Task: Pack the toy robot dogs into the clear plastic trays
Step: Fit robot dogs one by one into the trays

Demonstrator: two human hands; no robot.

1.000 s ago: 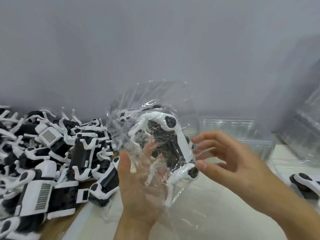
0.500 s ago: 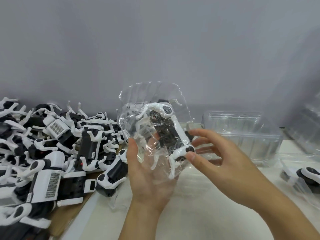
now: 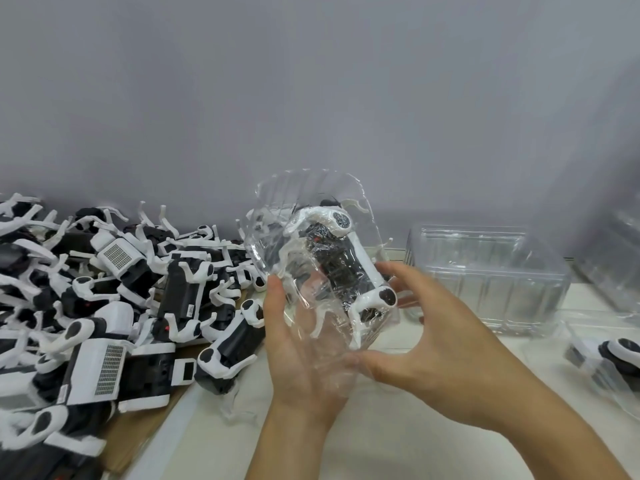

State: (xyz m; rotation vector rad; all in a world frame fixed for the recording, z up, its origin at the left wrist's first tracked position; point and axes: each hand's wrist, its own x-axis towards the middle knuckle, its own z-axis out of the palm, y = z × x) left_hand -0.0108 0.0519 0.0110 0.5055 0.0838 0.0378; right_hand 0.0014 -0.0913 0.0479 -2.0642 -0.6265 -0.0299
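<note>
Grey wall backs a pale bench. At frame centre, the left hand cups a clear tray from below, thumb curled up its left edge. The right hand grips the tray's right side, fingers behind, thumb in front. A dog sits inside, held above the bench. Loose dogs pile at left. Stacked trays stand at right, a packed one at the right edge.
</note>
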